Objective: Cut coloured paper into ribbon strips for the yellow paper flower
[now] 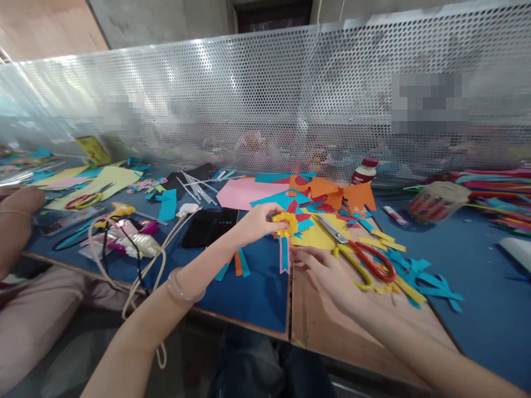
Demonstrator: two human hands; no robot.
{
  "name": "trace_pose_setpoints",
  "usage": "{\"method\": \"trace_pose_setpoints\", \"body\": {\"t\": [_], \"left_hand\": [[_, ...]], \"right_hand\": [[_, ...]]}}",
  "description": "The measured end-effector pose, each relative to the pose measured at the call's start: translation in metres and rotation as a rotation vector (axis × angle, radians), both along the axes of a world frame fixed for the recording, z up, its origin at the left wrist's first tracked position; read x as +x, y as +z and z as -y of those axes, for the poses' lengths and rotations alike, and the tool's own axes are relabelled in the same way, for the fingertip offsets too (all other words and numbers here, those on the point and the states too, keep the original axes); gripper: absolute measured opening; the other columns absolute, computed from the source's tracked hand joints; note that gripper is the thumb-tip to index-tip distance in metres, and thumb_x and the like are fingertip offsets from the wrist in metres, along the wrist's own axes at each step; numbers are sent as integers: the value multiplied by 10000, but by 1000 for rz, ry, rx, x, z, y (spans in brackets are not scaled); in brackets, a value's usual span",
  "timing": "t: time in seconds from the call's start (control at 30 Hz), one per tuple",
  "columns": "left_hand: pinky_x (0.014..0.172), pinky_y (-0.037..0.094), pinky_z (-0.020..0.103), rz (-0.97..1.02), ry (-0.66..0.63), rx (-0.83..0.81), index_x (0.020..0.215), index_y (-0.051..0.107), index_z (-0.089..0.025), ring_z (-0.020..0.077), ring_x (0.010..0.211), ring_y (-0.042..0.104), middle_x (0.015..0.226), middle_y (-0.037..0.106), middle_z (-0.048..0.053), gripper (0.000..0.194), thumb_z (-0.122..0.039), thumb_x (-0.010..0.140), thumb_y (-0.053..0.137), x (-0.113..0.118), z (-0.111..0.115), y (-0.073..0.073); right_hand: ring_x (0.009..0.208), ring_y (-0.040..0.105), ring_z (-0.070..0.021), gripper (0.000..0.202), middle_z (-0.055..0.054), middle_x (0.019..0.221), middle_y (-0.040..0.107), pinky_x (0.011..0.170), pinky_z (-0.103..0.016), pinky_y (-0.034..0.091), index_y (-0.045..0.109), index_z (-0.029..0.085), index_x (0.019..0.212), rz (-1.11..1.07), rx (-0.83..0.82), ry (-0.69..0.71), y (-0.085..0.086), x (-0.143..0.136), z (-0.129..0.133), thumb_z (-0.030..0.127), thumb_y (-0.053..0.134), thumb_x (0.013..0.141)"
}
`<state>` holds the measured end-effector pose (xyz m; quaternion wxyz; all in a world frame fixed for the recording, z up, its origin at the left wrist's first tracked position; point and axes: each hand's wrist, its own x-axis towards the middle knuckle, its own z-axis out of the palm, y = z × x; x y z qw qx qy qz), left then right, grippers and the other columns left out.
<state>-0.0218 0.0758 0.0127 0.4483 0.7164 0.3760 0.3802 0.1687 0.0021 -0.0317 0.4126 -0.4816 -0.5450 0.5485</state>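
Observation:
Near the middle of the table, my left hand (265, 222) pinches a yellow paper rosette (286, 224) by its left side. Below the rosette hangs a blue and pink ribbon strip (284, 255) with a notched end. My right hand (313, 262) is just right of the strip, its fingers partly extended over the table; whether its fingertips touch the strip is hard to tell. Red and yellow scissors (357, 251) lie beyond my right hand, on yellow paper (317, 235) and scraps. Red and blue paper pieces show behind the rosette.
A phone (211, 228), cables and a plastic bag (135, 237) lie left. Behind are pink paper (240, 193), orange paper (359, 196) and a red-capped bottle (365, 171). Blue strips (427, 279) and a jar (438, 202) are right. Another person's hand (25, 202) is far left.

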Motion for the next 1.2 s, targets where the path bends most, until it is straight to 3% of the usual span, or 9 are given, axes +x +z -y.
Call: {"method": "trace_pose_setpoints", "body": {"t": [0.13, 0.27, 0.53, 0.77, 0.9, 1.2], "left_hand": [[715, 532, 299, -11, -32, 35, 939, 593, -134, 175, 834, 640, 921, 648, 55, 260, -268, 740, 691, 7, -15, -7], [719, 528, 293, 10, -36, 18, 904, 598, -126, 163, 817, 631, 884, 639, 46, 257, -275, 725, 704, 14, -19, -12], [724, 574, 364, 128, -35, -214, 860, 589, -118, 183, 836, 649, 866, 632, 52, 290, -313, 705, 739, 13, -15, -14], [766, 585, 393, 208, -16, -374, 924, 626, -97, 199, 889, 651, 981, 647, 114, 320, -314, 721, 744, 2, -18, -13], [799, 573, 395, 216, -81, -447, 950, 627, -94, 216, 948, 642, 1031, 639, 129, 322, -292, 726, 745, 3, -15, -18], [755, 566, 404, 138, -109, -338, 868, 539, -137, 170, 833, 638, 888, 612, 40, 303, -307, 720, 741, 13, -7, -25]], "right_hand": [[871, 634, -190, 318, -30, 903, 710, 830, -316, 467, 676, 187, 902, 6, 33, 45, 4, -4, -15, 453, 680, 728], [728, 634, -177, 303, -24, 821, 710, 738, -316, 485, 653, 183, 848, -95, 37, 58, -9, -7, -27, 451, 694, 713], [637, 614, -167, 333, -32, 823, 709, 612, -302, 486, 639, 188, 873, -52, 69, 81, -32, 0, -34, 502, 644, 763], [691, 630, -179, 277, -31, 808, 717, 650, -306, 481, 661, 182, 889, 7, 109, 54, -25, 3, -31, 434, 645, 777], [662, 631, -176, 311, -34, 816, 726, 653, -309, 487, 671, 182, 925, -12, 63, 36, -22, 2, -32, 432, 672, 740], [748, 657, -193, 277, -36, 824, 718, 687, -314, 496, 649, 197, 875, -3, 120, 63, -27, 2, -33, 456, 617, 785]]}}
